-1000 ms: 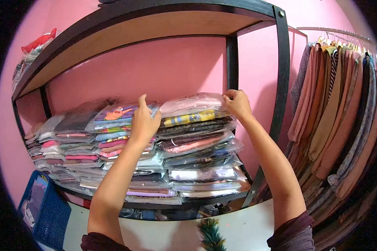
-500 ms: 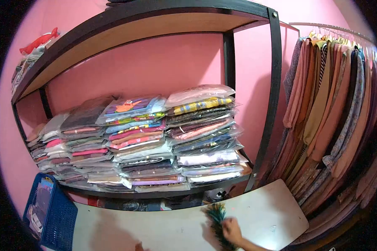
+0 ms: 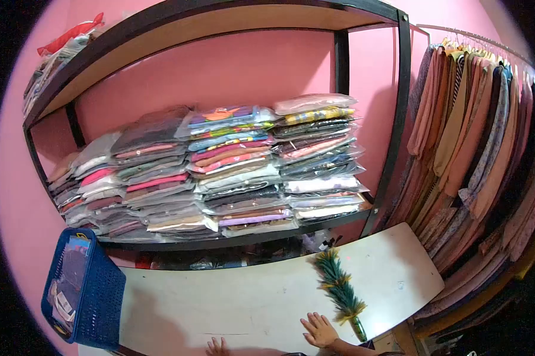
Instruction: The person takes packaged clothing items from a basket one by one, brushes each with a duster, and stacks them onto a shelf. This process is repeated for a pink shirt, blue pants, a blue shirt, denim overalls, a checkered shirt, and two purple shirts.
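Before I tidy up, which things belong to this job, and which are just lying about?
Probably the job:
bushy green duster, beside the right hand
folded clothes in clear plastic bags
white tabletop

Probably just about:
blue plastic basket
multicoloured hanging clothes

duster [image 3: 340,288]: green, yellow | tabletop [image 3: 232,299]: white | basket [image 3: 103,305]: blue | wall [image 3: 220,68]: pink

Left hand [image 3: 217,349] cut off by bottom edge; white label [image 3: 64,306] in blue basket [image 3: 98,308] too small to read.
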{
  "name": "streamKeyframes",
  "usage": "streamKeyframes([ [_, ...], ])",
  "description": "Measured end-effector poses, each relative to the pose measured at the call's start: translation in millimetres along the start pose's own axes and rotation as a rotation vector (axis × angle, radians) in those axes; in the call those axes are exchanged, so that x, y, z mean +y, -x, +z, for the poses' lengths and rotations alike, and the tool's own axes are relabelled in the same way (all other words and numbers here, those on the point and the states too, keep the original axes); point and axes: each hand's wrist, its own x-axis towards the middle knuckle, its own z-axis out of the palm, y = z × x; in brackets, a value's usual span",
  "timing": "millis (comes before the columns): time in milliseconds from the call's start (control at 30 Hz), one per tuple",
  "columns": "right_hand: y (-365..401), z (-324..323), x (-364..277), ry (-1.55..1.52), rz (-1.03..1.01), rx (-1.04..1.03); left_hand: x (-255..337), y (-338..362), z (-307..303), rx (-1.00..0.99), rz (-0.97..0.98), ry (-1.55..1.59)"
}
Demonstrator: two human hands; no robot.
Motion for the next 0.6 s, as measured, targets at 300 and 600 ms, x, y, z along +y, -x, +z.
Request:
streamKeyframes([
  [300, -2, 2, -8, 0.041, 0.003, 0.044, -16, -2, 24, 0.054, 0.020, 0.029],
  [600, 1, 7, -6, -0.008, 0.003, 0.060, -8, -1, 1, -0.085, -0.007, 0.077],
])
